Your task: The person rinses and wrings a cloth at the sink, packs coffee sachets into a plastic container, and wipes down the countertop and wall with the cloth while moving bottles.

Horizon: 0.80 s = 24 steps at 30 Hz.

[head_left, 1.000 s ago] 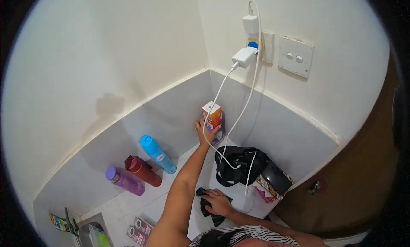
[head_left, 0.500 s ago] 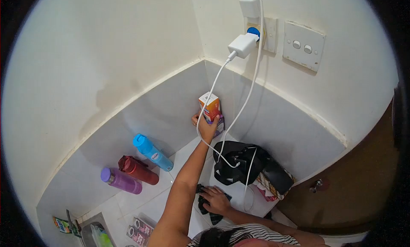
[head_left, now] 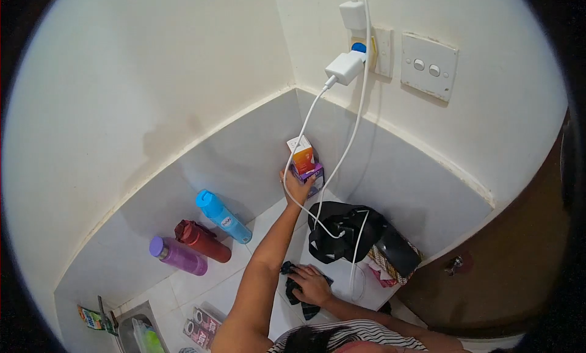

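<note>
My left hand [head_left: 297, 187] reaches to the corner and is closed around the lower part of two stacked boxes, its thumb on the purple box [head_left: 317, 177]. Above sits an orange and white box [head_left: 303, 158], slightly tilted. The white charging cable hangs in front of this hand. My right hand [head_left: 311, 286] presses down on a dark checked cloth [head_left: 310, 310] on the white tiled counter [head_left: 229, 290], fingers bent over it. Part of the cloth is hidden beneath the hand.
Blue [head_left: 224, 217], red [head_left: 204, 242] and purple bottles [head_left: 178, 256] stand left along the wall. A black bag [head_left: 332, 231] lies right, near a patterned tissue box [head_left: 384, 264]. A charger [head_left: 345, 67] trails cables. The sink [head_left: 131, 328] is lower left.
My left hand has slid down from the orange box to the purple box beneath it. The right hand stays on the cloth. The view has shifted slightly.
</note>
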### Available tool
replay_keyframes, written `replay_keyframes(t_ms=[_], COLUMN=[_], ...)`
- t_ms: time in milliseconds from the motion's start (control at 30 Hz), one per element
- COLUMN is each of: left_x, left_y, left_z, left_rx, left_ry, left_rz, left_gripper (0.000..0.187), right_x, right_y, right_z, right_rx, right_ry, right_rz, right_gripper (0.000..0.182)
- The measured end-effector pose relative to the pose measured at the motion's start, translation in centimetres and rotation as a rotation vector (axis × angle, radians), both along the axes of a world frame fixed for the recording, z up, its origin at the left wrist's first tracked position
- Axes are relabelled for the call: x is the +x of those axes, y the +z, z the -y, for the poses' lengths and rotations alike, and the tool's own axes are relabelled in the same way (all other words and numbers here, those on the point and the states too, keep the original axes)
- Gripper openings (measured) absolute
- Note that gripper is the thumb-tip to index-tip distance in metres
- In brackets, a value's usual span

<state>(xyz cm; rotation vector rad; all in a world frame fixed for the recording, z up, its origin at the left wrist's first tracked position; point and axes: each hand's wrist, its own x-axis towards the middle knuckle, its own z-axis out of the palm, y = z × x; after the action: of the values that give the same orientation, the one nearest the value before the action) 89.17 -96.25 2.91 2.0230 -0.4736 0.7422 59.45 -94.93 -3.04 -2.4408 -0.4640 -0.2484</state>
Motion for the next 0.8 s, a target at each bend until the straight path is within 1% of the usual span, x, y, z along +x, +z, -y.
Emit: replay_keyframes(t_ms=[33,100,133,200,233,300,333,400,433,467,500,533,600,667,700,733,767,800], left_x=[0.0,0.1,0.4,0.8,1.1,1.3,1.5,0.5,0.0,-1.0,-3.0,-5.9,-11.3,-18.8,-21.8,-24.7,-27.3,-29.7], left_y=[-0.5,-1.2,-1.6,-1.9,-2.2,-2.8,-2.8,-2.6,-2.4,-2.6,-0.9,0.7,1.3,2.8,2.0,1.1,0.0,-0.7], left_z=[0.0,0.3,0.6,0.9,1.2,1.3,1.1,-0.1,-0.8,-1.9,-3.6,-5.3,-8.9,-12.4,-14.0,-15.4,-16.4,-17.5], left_rx=[-0.042,-0.079,-0.081,-0.077,-0.095,-0.067,-0.121,0.016,-0.084,-0.124,-0.162,-0.335,-0.447,-0.526,-0.530,-0.534,-0.567,-0.521], left_ry=[0.002,0.004,0.031,0.022,0.018,0.060,0.001,0.066,0.045,0.023,0.000,-0.107,-0.124,-0.059,-0.002,0.055,0.100,0.123], left_rz=[0.008,-0.056,-0.016,-0.083,-0.110,-0.114,-0.083,-0.025,-0.057,-0.099,-0.136,-0.262,-0.166,-0.199,-0.198,-0.194,-0.234,-0.282], left_gripper=[0.077,0.078,0.080,0.090,0.090,0.090,0.090,0.090,0.094,0.092,0.091,0.077,0.064,0.056,0.053,0.050,0.046,0.041], right_x=[0.0,-0.1,-0.1,0.0,0.1,0.3,0.4,0.4,0.5,0.1,0.0,-0.4,-0.5,0.8,2.3,4.4,7.0,9.6], right_y=[0.0,0.1,0.4,0.9,0.8,0.6,0.5,0.4,0.1,-0.2,0.3,0.7,-0.2,-0.9,-0.8,-1.8,-2.3,-2.0], right_z=[0.0,-0.1,-0.1,-0.2,-0.2,-0.3,-0.4,-0.3,-0.3,0.1,0.5,0.7,0.2,-1.1,-2.0,-2.7,-3.2,-3.6], right_rx=[-0.002,0.033,0.022,0.055,0.038,0.024,0.052,0.052,0.056,0.003,-0.048,-0.051,-0.132,-0.130,-0.160,-0.131,-0.115,-0.144], right_ry=[0.006,-0.050,-0.028,-0.058,-0.038,-0.031,-0.029,-0.020,0.009,0.071,0.131,0.179,0.137,0.021,-0.059,-0.142,-0.210,-0.306], right_rz=[-0.004,0.059,0.050,0.041,0.006,0.031,0.000,0.027,-0.006,0.003,0.016,-0.018,0.000,0.054,0.055,0.153,0.142,0.147], right_gripper=[0.051,0.052,0.052,0.053,0.057,0.058,0.059,0.060,0.060,0.059,0.059,0.059,0.059,0.054,0.052,0.053,0.055,0.056])
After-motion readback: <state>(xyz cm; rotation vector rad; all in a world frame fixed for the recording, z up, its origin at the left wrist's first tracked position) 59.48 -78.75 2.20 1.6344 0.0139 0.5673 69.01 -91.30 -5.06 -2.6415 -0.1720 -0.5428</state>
